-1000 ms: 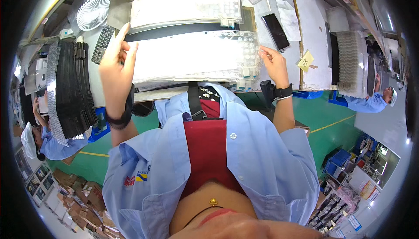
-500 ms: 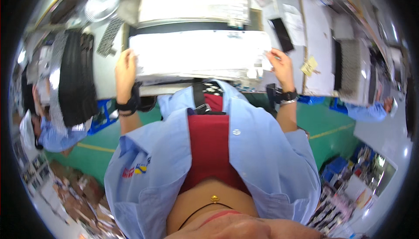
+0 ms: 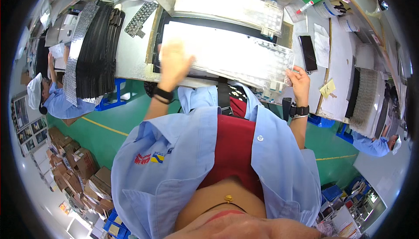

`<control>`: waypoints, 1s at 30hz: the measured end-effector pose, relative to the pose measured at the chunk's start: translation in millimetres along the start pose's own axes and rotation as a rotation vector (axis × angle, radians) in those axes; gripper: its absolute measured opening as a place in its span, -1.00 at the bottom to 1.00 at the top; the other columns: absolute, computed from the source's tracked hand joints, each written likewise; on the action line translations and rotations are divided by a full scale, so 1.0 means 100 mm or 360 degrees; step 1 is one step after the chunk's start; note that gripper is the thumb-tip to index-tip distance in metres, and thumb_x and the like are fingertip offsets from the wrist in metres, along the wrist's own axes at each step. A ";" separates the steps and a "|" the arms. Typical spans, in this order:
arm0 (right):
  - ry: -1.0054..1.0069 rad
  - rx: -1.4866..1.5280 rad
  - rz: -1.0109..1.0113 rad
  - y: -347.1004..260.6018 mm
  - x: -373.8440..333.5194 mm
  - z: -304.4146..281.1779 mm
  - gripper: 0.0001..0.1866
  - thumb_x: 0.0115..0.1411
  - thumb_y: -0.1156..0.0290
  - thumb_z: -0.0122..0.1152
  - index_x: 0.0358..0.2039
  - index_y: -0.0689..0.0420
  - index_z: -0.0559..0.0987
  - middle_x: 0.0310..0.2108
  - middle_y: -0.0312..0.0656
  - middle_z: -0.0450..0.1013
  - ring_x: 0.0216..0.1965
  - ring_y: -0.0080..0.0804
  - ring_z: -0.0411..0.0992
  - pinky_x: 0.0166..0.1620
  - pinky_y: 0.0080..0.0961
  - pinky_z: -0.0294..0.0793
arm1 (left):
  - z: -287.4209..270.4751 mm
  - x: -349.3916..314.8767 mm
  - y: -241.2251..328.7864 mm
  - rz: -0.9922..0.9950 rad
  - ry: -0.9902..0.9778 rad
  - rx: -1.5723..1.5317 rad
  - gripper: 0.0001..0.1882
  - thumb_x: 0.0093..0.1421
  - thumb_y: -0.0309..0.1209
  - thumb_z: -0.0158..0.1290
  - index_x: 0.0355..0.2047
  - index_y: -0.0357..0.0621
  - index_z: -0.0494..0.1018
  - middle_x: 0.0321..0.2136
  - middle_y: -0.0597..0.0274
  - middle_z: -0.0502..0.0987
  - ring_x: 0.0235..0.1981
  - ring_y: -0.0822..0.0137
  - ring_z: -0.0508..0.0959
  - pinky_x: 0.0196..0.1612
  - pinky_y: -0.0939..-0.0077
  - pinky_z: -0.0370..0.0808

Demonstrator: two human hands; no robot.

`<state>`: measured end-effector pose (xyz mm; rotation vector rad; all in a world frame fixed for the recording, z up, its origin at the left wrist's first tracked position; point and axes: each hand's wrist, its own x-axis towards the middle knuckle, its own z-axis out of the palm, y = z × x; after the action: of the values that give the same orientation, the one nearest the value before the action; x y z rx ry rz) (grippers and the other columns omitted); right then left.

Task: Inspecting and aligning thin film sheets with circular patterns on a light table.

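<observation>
Keeping the white sheet [image 3: 227, 47] level

I'm seeing it lying left of the phone [image 3: 307, 53]. The right hand [image 3: 299, 81] is pinching its phone-side end; the left hand [image 3: 174, 62] is showing blurred over the opposite end, grip unclear. I'm favouring light, even support against bending.

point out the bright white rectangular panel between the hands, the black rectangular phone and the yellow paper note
Bright white rectangular panel [image 3: 229, 50], head view, middle of its upper face.
Black rectangular phone [image 3: 308, 53], head view, middle of its dark face.
Yellow paper note [image 3: 327, 88], head view, middle of its face.
</observation>
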<state>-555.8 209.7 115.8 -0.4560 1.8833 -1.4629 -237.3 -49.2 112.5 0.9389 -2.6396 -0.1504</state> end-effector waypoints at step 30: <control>-0.0103 0.0150 -0.0457 -0.97 -0.18 0.29 -0.63 0.04 0.61 0.13 -0.09 0.35 0.40 -0.48 -0.31 0.39 -0.50 -0.69 0.29 -0.42 -0.77 0.31 | -0.86 0.55 -0.74 -0.0785 0.0741 -0.1360 -0.90 0.14 -0.48 -0.01 -0.36 -0.21 0.31 -0.65 0.53 0.30 -0.62 0.73 0.18 -0.57 0.85 0.10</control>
<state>-536.4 172.3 209.2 -0.7439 1.7431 -1.6923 -204.0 -140.1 193.0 1.0864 -1.6102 -0.9517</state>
